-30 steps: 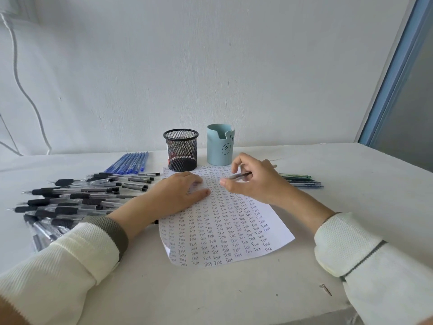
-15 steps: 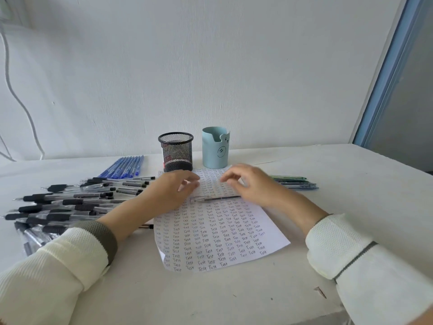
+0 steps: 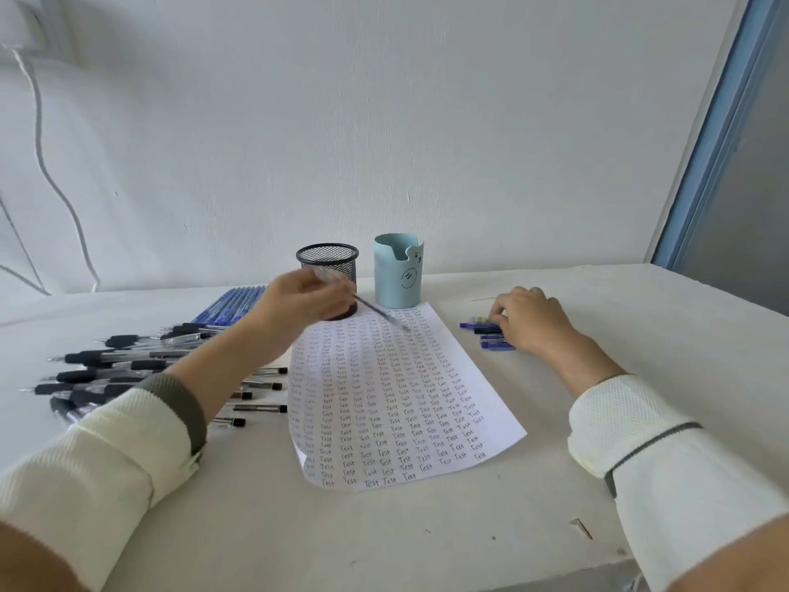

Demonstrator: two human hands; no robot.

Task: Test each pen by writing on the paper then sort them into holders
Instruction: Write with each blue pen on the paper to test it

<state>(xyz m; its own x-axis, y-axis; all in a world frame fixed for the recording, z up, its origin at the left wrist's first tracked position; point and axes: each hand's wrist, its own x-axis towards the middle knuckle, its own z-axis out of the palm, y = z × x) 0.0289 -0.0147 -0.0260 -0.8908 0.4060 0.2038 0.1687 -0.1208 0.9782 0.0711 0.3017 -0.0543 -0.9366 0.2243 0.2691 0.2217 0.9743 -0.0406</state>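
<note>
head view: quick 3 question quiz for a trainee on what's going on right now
1. True or false: the left hand holds a pen.
2. Multiple choice: where does the black mesh holder stand relative to the blue holder? A. to its left. B. to its right. C. behind it.
3. Fill in: the right hand touches a group of pens lying to the ___ of the paper.

Key: 1 true; 2 A; 3 right.
</note>
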